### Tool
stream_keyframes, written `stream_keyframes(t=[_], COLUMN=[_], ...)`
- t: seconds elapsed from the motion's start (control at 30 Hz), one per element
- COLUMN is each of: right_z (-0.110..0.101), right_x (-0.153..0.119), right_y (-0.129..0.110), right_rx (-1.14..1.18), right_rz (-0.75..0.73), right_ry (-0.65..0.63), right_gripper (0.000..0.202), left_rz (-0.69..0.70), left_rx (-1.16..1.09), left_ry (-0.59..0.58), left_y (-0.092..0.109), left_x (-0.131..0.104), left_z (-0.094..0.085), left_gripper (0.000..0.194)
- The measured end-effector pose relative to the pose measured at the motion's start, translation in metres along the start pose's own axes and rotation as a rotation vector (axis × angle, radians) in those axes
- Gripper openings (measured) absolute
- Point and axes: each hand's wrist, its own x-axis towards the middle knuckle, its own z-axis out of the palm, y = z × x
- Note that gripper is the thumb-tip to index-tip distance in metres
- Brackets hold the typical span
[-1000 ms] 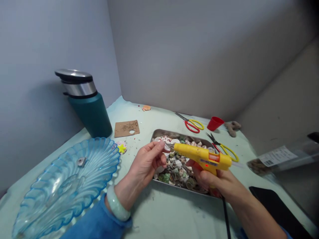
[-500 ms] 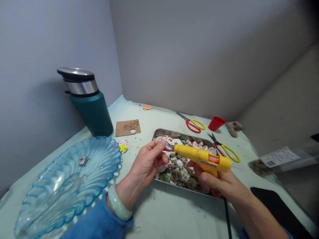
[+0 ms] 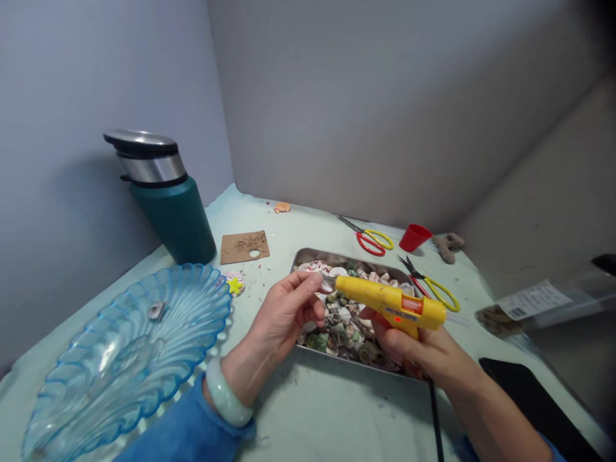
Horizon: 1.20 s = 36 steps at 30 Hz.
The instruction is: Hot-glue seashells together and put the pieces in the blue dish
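My right hand (image 3: 409,340) is wrapped round the handle of a yellow hot glue gun (image 3: 380,298), whose nozzle points left. A clear glue stick pokes from its back end, and a small red light glows on its side. At the nozzle tip, my left hand (image 3: 291,308) pinches a small pale shell (image 3: 326,286) between thumb and forefinger; the fingers hide part of it. Both hands hover over a metal tray (image 3: 337,360) full of white, spotted and greenish shells. A pale green bangle circles my left wrist.
Left of the hands lies a blue scalloped glass dish (image 3: 129,359); behind it stands a teal bottle (image 3: 176,218). Brown cardboard (image 3: 245,247), two pairs of scissors (image 3: 370,240), a red cup (image 3: 414,237) and a plastic bag (image 3: 524,308) lie about. The gun's black cord (image 3: 436,417) runs toward me.
The view has shifted slightly, so things sit a little further left. Both hands keep their hold, with the glue gun's nozzle still at the shell.
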Motion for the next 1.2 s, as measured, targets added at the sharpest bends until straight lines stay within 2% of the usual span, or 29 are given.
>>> stream_keyframes(t=[0.27, 0.47, 0.7, 0.87, 1.07, 1.2], right_z=[-0.006, -0.007, -0.005, -0.005, -0.008, -0.009], right_x=[-0.001, -0.001, 0.0, -0.001, -0.001, -0.001], right_y=[0.007, 0.01, 0.004, 0.0, 0.009, 0.009], right_rx=[-0.033, -0.018, -0.001, -0.008, -0.036, -0.063], right_rz=[-0.038, -0.069, -0.032, -0.047, -0.064, -0.076], right_ry=[-0.012, -0.005, -0.012, -0.013, -0.02, -0.014], right_gripper=[0.039, 0.04, 0.04, 0.042, 0.046, 0.042], left_rz=[0.025, 0.022, 0.024, 0.021, 0.006, 0.021], left_rx=[-0.044, -0.038, -0.039, -0.005, 0.034, 0.005], left_ry=[0.021, -0.006, 0.024, -0.001, -0.028, -0.025], left_y=[0.0, 0.0, 0.0, -0.002, -0.005, -0.004], left_x=[0.001, 0.002, 0.002, 0.0, 0.0, 0.001], left_z=[-0.001, -0.003, -0.001, 0.0, -0.003, -0.003], left_gripper=[0.026, 0.026, 0.029, 0.027, 0.024, 0.024])
